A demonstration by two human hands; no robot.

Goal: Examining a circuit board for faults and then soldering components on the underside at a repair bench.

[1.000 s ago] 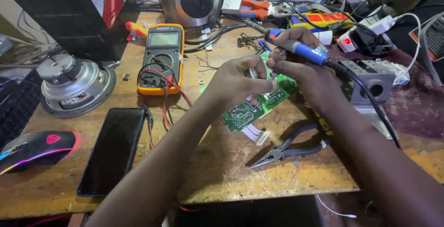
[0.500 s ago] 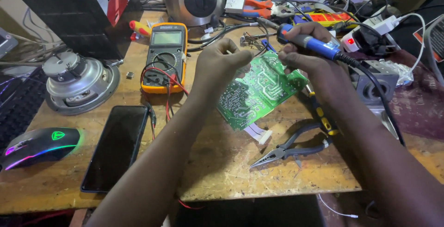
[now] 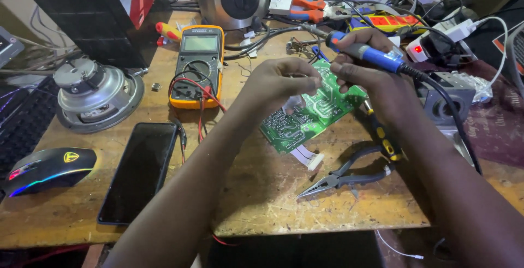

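Two hands meet over a green circuit board near the middle of the wooden tabletop. The left hand has its fingers curled together and pinches the board's upper edge, holding it tilted off the tabletop. The board's long axis runs on a diagonal, its low end toward the person and its high end away and to the right; a white ribbon connector hangs from the low end. The right hand is closed around a blue-handled soldering iron, whose long axis lies nearly level, with the metal tip pointing left and away just above the board's far edge and the black cord trailing off to the right. Just right of the board's low end lie grey pliers, jaws pointing down-left. Left of the board sits an orange multimeter with red and black leads, and farther left of the board a black phone lies face up, with a lit mouse and a bare speaker beyond it.
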